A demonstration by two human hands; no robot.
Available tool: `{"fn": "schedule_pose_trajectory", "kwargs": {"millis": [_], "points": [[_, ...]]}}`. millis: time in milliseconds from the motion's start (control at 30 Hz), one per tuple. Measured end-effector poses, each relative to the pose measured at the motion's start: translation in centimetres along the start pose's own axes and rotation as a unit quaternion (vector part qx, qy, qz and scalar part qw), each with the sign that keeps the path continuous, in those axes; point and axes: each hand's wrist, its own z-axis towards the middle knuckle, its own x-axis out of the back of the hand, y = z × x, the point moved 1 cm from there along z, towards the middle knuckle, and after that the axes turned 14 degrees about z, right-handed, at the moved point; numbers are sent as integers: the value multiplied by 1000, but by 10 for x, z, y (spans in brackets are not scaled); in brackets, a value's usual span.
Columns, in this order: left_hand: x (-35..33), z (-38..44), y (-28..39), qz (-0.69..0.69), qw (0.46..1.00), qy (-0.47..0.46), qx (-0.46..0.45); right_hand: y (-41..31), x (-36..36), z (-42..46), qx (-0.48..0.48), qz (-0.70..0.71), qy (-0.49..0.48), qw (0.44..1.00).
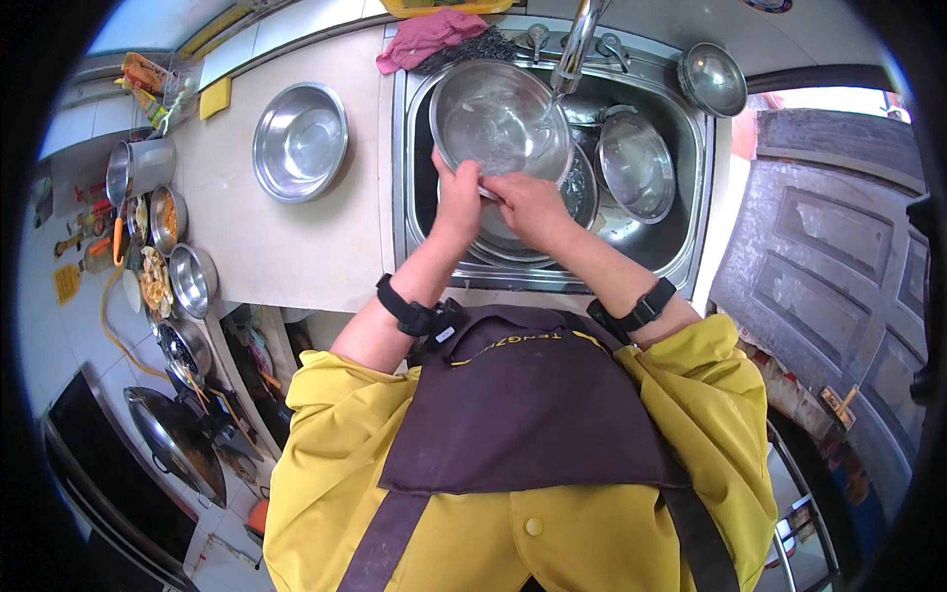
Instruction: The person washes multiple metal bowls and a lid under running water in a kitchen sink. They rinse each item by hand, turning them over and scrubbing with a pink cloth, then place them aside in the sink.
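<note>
Both hands hold a stainless steel bowl (503,111) by its near rim, tilted over the sink (699,244). My left hand (457,198) grips the rim's left part, thumb on top. My right hand (529,203) pinches the rim just beside it. Water from the chrome faucet (568,74) runs into the bowl's right side. Beneath the hands, more metal bowls (581,192) sit in the sink, partly hidden by the hands and the held bowl. Another steel bowl (638,166) leans at the sink's right side.
A steel basin (300,142) stands on the counter (333,251) left of the sink. A pink cloth (433,37) and dark scouring mesh (473,53) lie behind it. Small bowls (712,80) rest at the back right corner. Pots and food dishes line the far left; a wooden door (828,251) is right.
</note>
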Motion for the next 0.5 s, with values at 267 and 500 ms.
{"fn": "schedule_pose_trajectory", "kwargs": {"millis": [267, 500], "points": [[5, 7, 4, 145, 988, 0, -59, 13, 4, 0, 36, -10, 19, 999], [27, 27, 36, -66, 965, -171, 187, 60, 37, -7, 201, -234, 64, 949]]}}
